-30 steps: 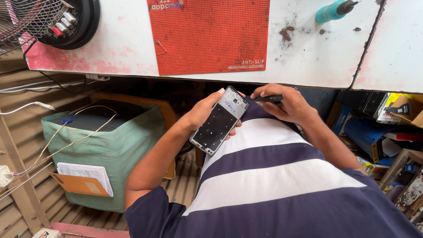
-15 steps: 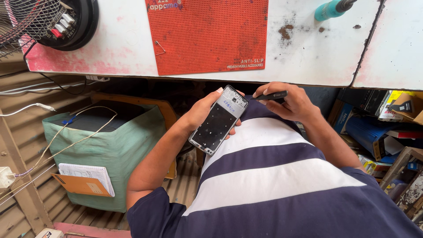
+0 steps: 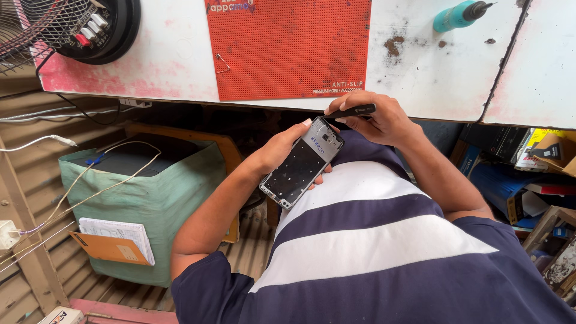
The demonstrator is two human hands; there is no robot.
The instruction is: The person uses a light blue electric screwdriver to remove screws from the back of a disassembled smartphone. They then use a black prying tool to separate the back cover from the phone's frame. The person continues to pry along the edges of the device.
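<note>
Your left hand cradles the opened phone frame from beneath, fingers curled around its edges, held just below the front edge of the white workbench. Your right hand has its fingers pinched shut on a thin black tool, the tip at the frame's top corner. The green cloth-covered box at left carries papers in a side pocket. The frame is dark and tilted, with a grey upper section.

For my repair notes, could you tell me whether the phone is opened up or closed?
Opened up: the phone in the left hand shows a bare inner frame, no screen or cover.
</note>
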